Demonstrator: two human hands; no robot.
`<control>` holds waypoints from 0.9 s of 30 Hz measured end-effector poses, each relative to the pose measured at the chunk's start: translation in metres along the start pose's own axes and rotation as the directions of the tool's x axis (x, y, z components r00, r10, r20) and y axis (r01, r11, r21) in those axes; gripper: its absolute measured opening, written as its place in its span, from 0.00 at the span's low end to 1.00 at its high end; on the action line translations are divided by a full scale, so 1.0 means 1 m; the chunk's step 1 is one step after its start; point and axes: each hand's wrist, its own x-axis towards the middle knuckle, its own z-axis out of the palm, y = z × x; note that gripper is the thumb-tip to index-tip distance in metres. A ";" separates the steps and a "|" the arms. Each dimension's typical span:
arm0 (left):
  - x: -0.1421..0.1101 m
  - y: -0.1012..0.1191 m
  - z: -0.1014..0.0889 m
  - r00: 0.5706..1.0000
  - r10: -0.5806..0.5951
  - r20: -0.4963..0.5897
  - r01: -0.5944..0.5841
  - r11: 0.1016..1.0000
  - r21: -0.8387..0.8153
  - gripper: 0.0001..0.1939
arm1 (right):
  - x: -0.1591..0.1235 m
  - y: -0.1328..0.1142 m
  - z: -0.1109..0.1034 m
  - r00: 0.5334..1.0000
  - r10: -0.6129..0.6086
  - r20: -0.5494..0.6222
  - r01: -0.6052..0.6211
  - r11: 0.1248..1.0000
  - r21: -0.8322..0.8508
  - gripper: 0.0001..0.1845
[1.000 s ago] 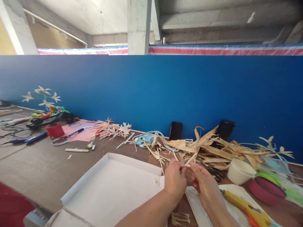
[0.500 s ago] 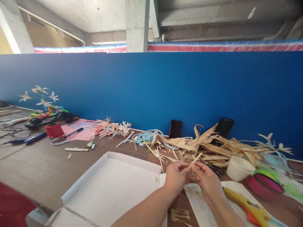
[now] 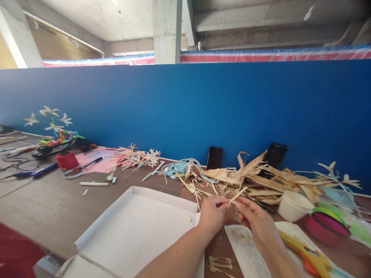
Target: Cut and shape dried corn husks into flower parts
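A short, thin, pale stick-like strip point(image 3: 239, 194) slants up between my two hands, in front of the dried corn husks point(image 3: 252, 173). My left hand point(image 3: 213, 213) pinches its lower end between thumb and fingers. My right hand point(image 3: 255, 216) is closed at its side, fingertips on the strip. Whether it is a rolled husk or a solid stick I cannot make out. Below my hands lies a cut piece of husk with several prongs point(image 3: 220, 264). A printed paper sheet point(image 3: 240, 247) is under my right wrist.
A white box lid point(image 3: 139, 224) lies left of my hands. At the right are a yellow glue gun point(image 3: 307, 251), a white cup point(image 3: 294, 206) and a pink bowl point(image 3: 326, 227). Black scissors point(image 3: 266, 207) lie behind my right hand. A phone point(image 3: 215, 157) leans on the blue partition point(image 3: 185, 108).
The pale strip has shifted slightly left and more of its length shows between my fingers. My right hand has opened a small gap from my left.
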 end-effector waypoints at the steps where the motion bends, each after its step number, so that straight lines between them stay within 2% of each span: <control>1: 0.000 0.000 0.000 1.000 -0.004 0.006 0.004 1.000 0.000 0.10 | 0.001 0.000 -0.002 1.000 -0.019 0.007 0.019 0.999 -0.048 0.23; 3: 0.000 0.001 -0.001 1.000 -0.013 0.015 0.013 1.000 0.001 0.10 | 0.001 0.000 -0.004 0.998 -0.056 0.004 0.056 0.983 -0.177 0.22; 6: 0.001 0.004 -0.002 1.000 -0.015 0.018 0.015 1.000 -0.002 0.10 | 0.000 -0.003 -0.005 0.989 -0.147 0.009 0.139 0.915 -0.380 0.16; 9: 0.001 0.007 -0.003 0.996 -0.072 0.053 0.075 0.995 -0.063 0.12 | -0.001 -0.007 -0.004 0.977 -0.213 0.012 0.194 0.866 -0.460 0.12; 11: 0.002 0.011 -0.004 0.984 -0.150 0.099 0.164 0.975 -0.148 0.15 | -0.002 -0.007 -0.003 0.985 -0.168 -0.028 0.146 0.917 -0.371 0.13; 14: 0.002 0.016 -0.006 0.958 -0.213 0.191 0.260 0.927 -0.270 0.22 | 0.000 -0.004 -0.004 0.996 -0.007 -0.085 -0.002 0.995 -0.100 0.14; 16: 0.001 0.018 -0.007 0.943 -0.212 0.255 0.288 0.906 -0.310 0.24 | 0.000 -0.002 -0.006 0.993 0.071 -0.096 -0.068 0.997 0.038 0.16; 19: 0.002 0.016 -0.007 0.927 -0.231 0.295 0.324 0.888 -0.325 0.24 | 0.000 -0.003 -0.008 0.992 0.104 -0.073 -0.091 0.982 0.164 0.17; 22: 0.003 0.011 -0.005 0.923 -0.247 0.296 0.342 0.879 -0.332 0.23 | -0.002 -0.005 -0.005 0.995 0.084 -0.046 -0.074 0.978 0.197 0.17; 27: 0.003 0.006 -0.004 0.922 -0.239 0.305 0.349 0.854 -0.386 0.22 | -0.005 -0.005 0.002 0.999 0.020 -0.050 -0.013 0.992 0.129 0.15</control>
